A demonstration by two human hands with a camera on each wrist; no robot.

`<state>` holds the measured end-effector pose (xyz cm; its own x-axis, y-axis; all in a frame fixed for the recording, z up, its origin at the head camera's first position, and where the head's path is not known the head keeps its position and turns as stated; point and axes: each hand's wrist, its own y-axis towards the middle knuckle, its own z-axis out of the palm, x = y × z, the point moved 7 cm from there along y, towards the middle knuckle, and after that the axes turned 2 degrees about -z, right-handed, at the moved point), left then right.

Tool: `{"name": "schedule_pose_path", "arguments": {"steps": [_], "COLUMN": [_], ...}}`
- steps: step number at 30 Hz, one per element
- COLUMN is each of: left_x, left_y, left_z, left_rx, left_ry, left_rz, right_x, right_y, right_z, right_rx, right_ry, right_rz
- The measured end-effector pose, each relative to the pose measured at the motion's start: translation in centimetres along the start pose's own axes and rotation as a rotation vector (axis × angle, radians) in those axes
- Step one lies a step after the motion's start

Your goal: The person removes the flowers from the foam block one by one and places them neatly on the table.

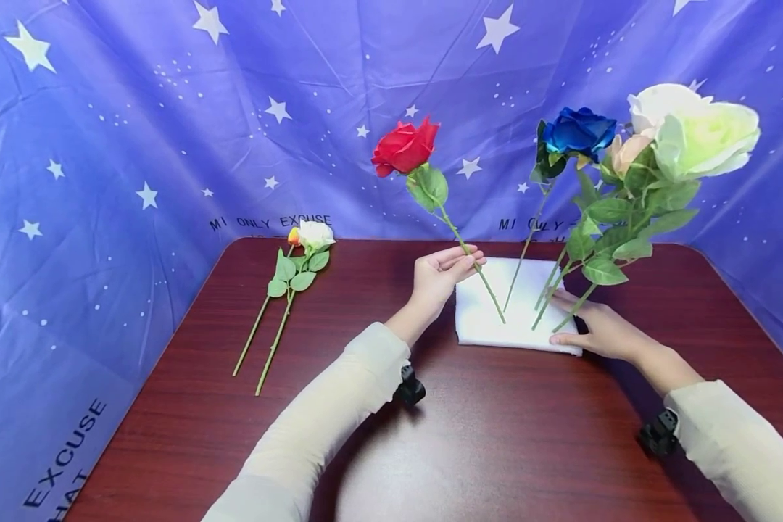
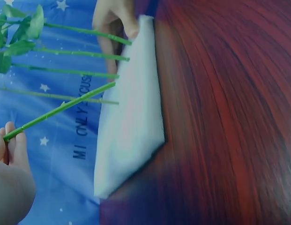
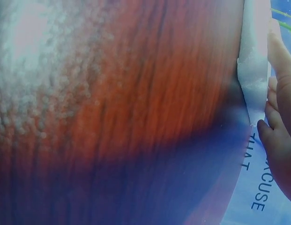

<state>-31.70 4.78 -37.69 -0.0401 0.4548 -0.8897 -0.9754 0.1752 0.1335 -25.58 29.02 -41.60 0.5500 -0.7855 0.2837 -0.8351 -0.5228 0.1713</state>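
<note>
- Left hand (image 1: 438,278): fingers closed narrowly on a stem, pinching the red rose (image 1: 406,148) partway down.
- Red rose: tilted, bloom up and to the left; lower tip at the top of the foam block (image 1: 479,315); whether it enters the foam cannot be told.
- Right hand (image 1: 602,332): fingers extended, thumb apart from them, resting on the block's right end.
- Foam block: white, flat on the bench (image 1: 496,442).
- Blue rose (image 1: 581,134): standing in the block, leaning right, nearest the red one.
- Pale green rose (image 1: 707,141), white rose (image 1: 667,105), peach rose (image 1: 628,154): clustered above the right hand, stems in the block.
- Loose white rose (image 1: 316,235), orange bud (image 1: 294,236): side by side, lying on the bench's left.
- Backdrop (image 1: 339,80): blue-violet cloth, white stars, black lettering.
</note>
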Motion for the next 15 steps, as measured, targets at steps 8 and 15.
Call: {"name": "schedule_pose_path", "arguments": {"steps": [8, 15], "left_x": [-0.4, -0.4], "left_y": [-0.4, -0.8], "left_z": [-1.6, -2.8], "left_rx": [0.06, 0.139], "left_ry": [0.038, 0.14], "left_rz": [-0.128, -0.312], "right_x": [-0.1, -0.1], "right_y": [-0.1, 0.0], "right_z": [0.1, 0.1], "right_rx": [-0.012, -0.008], "right_ry": [-0.005, 0.0], "right_rz": [-0.003, 0.003]}}
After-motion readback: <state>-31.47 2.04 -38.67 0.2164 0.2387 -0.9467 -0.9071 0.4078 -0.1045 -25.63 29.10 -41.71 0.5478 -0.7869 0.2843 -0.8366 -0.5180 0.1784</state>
